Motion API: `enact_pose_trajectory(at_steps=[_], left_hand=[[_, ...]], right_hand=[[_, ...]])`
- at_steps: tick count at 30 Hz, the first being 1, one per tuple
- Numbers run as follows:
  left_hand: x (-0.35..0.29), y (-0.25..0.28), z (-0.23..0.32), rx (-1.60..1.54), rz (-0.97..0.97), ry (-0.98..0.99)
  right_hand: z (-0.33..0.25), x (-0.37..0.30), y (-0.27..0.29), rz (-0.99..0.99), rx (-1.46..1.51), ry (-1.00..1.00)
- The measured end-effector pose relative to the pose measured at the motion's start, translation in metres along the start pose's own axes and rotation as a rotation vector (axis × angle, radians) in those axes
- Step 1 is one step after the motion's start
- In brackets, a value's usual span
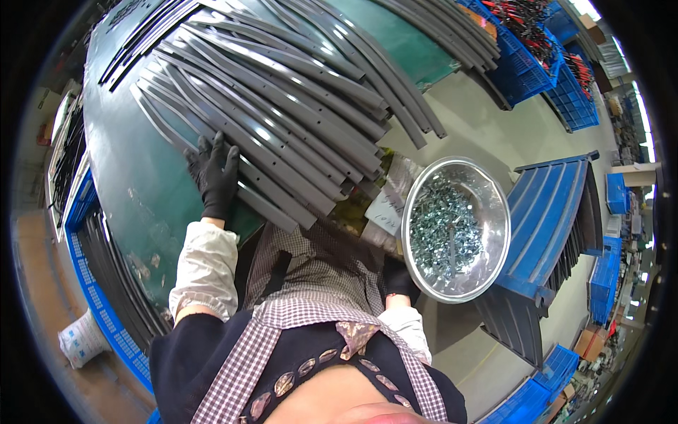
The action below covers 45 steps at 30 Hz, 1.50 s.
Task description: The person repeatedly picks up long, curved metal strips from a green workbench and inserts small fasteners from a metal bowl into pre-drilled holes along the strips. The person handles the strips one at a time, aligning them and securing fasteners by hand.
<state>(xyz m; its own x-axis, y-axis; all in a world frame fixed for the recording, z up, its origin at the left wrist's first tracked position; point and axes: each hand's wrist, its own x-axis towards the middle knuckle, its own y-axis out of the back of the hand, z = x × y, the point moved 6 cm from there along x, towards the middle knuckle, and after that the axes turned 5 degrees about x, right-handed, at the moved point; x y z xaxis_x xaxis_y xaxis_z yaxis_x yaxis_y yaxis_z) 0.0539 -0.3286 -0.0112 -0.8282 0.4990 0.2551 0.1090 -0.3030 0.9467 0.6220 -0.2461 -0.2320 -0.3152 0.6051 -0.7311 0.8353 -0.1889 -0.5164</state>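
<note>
My left hand [214,175], in a black glove, rests at the near-left edge of a fanned row of dark grey metal strips [275,127]. Its fingers are apart, the tips against the outermost strips, and I see nothing gripped. The strips have small holes along them, and their near ends overhang the table. My right hand [400,279], also gloved in black, is low beside a shiny metal bowl [500,244]. The bowl's rim and shadow hide its fingers, so whether it holds the bowl cannot be seen. Many small silvery metal pieces [448,230] fill the bowl.
More strips lie across the green table [120,162]. A labelled package [388,205] sits between strips and bowl. Blue crates [519,67] with red-and-black parts stand at the far right, and a large blue bin [547,212] is beyond the bowl. Another crate [99,283] holds strips at left.
</note>
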Motion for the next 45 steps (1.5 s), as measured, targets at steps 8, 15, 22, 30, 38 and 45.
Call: enact_pose_trajectory(at_steps=[8,15,22,30,38,45], left_hand=[[-0.011,-0.001,-0.036,-0.065,0.034,-0.131],[-0.025,0.002,-0.051,-0.073,0.109,-0.138],[-0.058,0.037,-0.03,-0.325,0.024,-0.371],[-0.079,0.068,-0.027,-0.366,-0.058,-0.514],[-0.078,0.068,-0.015,-0.421,-0.014,-0.673],[-0.075,0.056,-0.016,-0.397,0.019,-0.685]], right_hand=[[0.01,0.038,-0.037,-0.067,0.19,-0.024],[-0.064,-0.103,-0.179,-0.399,-0.741,0.359],[-0.206,-0.045,-0.07,0.519,-1.938,1.044],[-0.201,-0.012,-0.066,0.407,-2.104,0.722],[-0.199,-0.008,-0.06,0.415,-1.975,0.732],[-0.188,-0.008,-0.063,0.511,-2.262,0.556]])
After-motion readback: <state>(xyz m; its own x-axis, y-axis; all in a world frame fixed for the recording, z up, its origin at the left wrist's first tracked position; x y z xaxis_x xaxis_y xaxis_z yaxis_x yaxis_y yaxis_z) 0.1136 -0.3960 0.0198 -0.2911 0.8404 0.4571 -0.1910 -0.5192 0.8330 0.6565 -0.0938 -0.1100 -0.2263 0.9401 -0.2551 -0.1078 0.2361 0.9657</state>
